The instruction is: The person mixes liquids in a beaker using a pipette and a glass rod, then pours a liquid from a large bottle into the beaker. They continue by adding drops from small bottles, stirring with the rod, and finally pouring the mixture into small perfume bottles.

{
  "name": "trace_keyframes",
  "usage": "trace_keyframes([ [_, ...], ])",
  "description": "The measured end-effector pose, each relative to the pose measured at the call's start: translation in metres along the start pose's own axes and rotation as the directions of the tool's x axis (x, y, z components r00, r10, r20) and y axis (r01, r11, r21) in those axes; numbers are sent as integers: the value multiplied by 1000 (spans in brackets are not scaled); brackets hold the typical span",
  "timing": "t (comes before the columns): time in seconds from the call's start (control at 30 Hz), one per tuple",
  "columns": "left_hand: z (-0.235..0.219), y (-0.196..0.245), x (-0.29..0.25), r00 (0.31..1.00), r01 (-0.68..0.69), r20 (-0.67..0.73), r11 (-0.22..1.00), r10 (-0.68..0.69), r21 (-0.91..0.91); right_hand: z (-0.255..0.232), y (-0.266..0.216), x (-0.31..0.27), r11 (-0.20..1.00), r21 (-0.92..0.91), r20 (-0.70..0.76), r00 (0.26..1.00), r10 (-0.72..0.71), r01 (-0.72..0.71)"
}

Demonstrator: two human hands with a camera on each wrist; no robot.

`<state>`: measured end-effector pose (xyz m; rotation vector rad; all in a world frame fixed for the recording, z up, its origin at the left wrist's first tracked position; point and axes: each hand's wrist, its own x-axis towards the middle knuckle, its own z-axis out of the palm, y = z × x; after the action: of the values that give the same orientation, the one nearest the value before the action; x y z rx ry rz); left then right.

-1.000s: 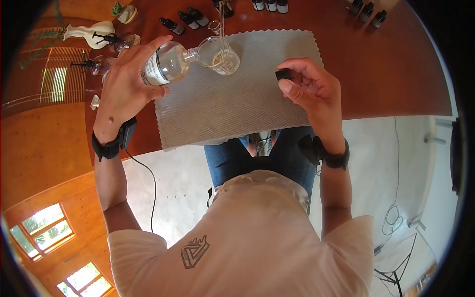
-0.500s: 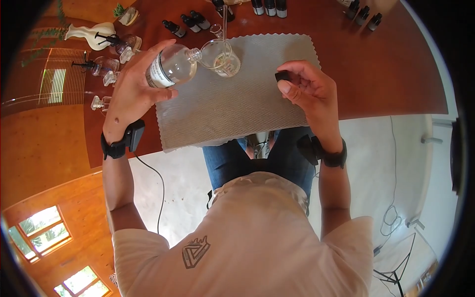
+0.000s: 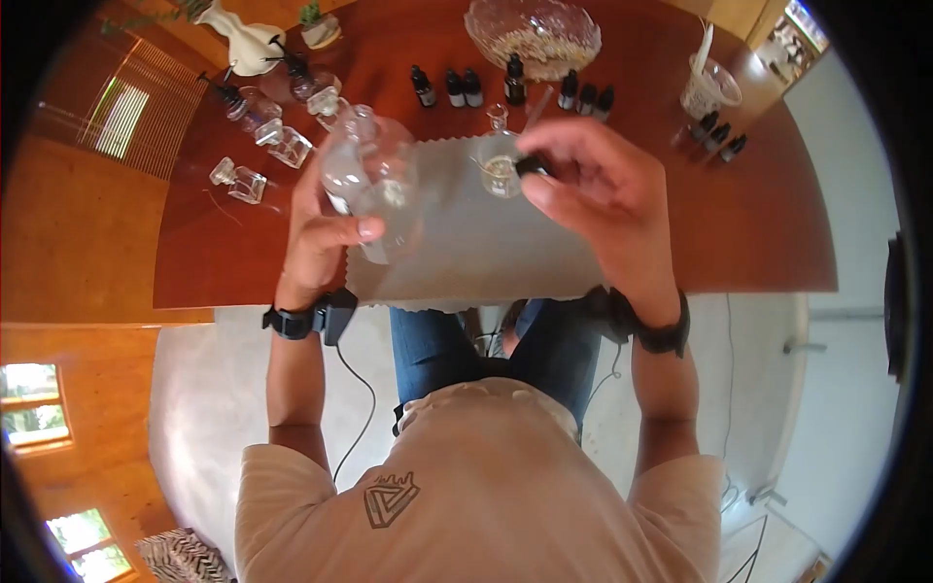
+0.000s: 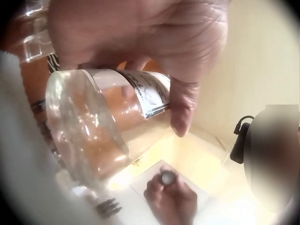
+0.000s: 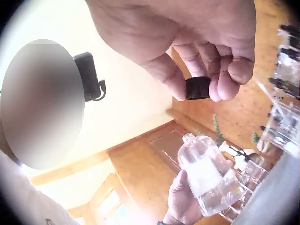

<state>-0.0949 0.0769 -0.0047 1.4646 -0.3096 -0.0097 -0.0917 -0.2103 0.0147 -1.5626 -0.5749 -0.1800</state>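
My left hand (image 3: pixel 313 233) grips a clear glass bottle (image 3: pixel 394 199) with a white label, its neck uncovered and pointing up. Clear liquid shows in the bottle's lower part in the right wrist view. Between thumb and fingertips, my right hand (image 3: pixel 617 199) pinches a small black cap (image 5: pixel 198 88). A glass beaker (image 3: pixel 500 179) stands on the grey mat (image 3: pixel 457 253), a glass rod (image 3: pixel 537 107) leaning out of it. In the head view the right fingertips and cap are beside the beaker, overlapping its right edge. The bottle is held to its left, apart from it.
Several small dark bottles (image 3: pixel 457 89) line the table's back, before a glass bowl (image 3: pixel 544 41). More dark bottles (image 3: pixel 719 134) and a tub (image 3: pixel 712 89) stand right. At left are clear glass bottles (image 3: pixel 249 185), pump bottles (image 3: pixel 255 105) and a white vase (image 3: pixel 243 41).
The left hand has drawn the bottle away from the beaker and tipped it from sideways to upright. The right hand, with the cap, is closer to the beaker. The head view has shifted.
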Motion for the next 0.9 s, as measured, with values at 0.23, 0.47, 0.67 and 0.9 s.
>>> trace_keyframes([
  [0.23, 7, 19, -28, 997, 71, 29, 988, -68, -140, 59, -61, 82, 937, -190, 517, 841, -158, 293],
  [0.47, -17, 5, -44, 994, -97, -62, 991, 91, -87, 94, -74, 105, 821, -230, 720, 659, -217, 522],
  [0.67, -9, -1, -45, 942, -266, -209, 964, 261, 3, 112, -81, 96, 527, -609, 639, 760, -117, 593],
  [0.9, -18, -2, -53, 961, -266, -110, 955, 252, -134, 116, -97, 105, 644, -393, 734, 646, -211, 657],
])
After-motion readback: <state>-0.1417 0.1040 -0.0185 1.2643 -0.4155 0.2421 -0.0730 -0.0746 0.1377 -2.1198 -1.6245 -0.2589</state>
